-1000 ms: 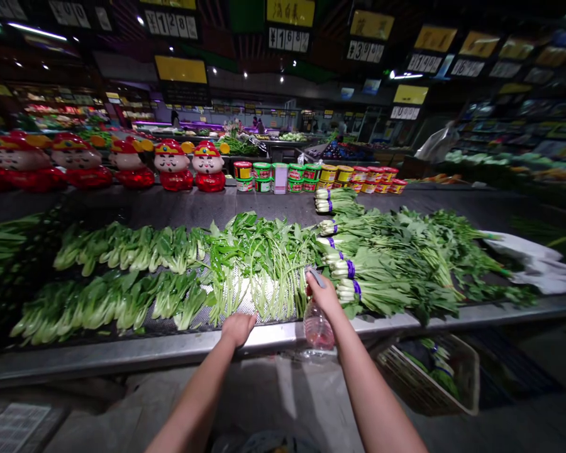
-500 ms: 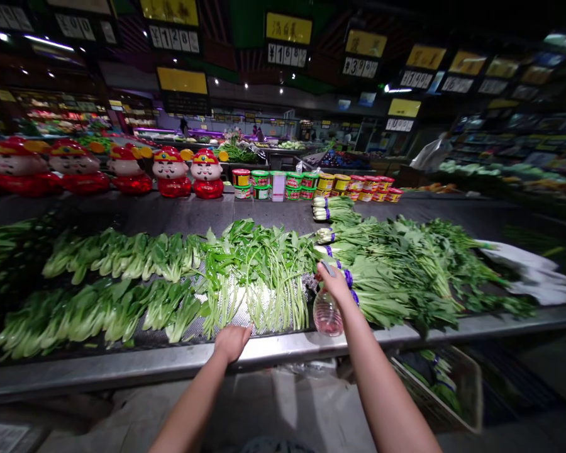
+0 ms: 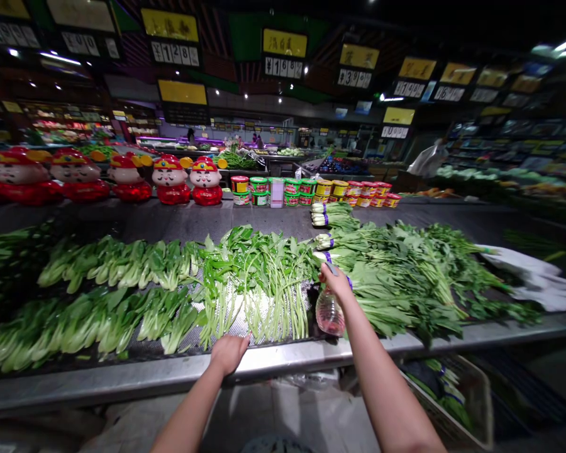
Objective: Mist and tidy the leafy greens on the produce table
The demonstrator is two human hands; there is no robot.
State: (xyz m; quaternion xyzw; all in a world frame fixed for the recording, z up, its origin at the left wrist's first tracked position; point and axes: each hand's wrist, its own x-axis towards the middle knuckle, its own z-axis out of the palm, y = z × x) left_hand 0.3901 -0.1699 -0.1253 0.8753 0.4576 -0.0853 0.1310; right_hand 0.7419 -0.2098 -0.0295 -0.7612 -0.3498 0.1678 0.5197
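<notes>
My right hand [image 3: 336, 282] grips the top of a clear plastic spray bottle [image 3: 329, 312] and holds it over the front of a vegetable counter, beside the long-stemmed greens [image 3: 264, 277]. My left hand [image 3: 229, 352] rests on the counter's steel front rim [image 3: 122, 375], fingers curled over the edge, with nothing visible in it. Bundles of leafy greens tied with purple bands [image 3: 382, 277] lie just right of the bottle.
Rows of bok choy [image 3: 99, 296] cover the counter's left half. Red figurines [image 3: 170, 179] and small colourful tubs [image 3: 311, 189] line the back. White cloth [image 3: 528, 270] lies at the right end. A basket with greens [image 3: 453, 402] stands on the floor below right.
My right hand has lifted the spray bottle from below the counter rim up over the greens. My left hand stays on the rim. The view has tilted slightly.
</notes>
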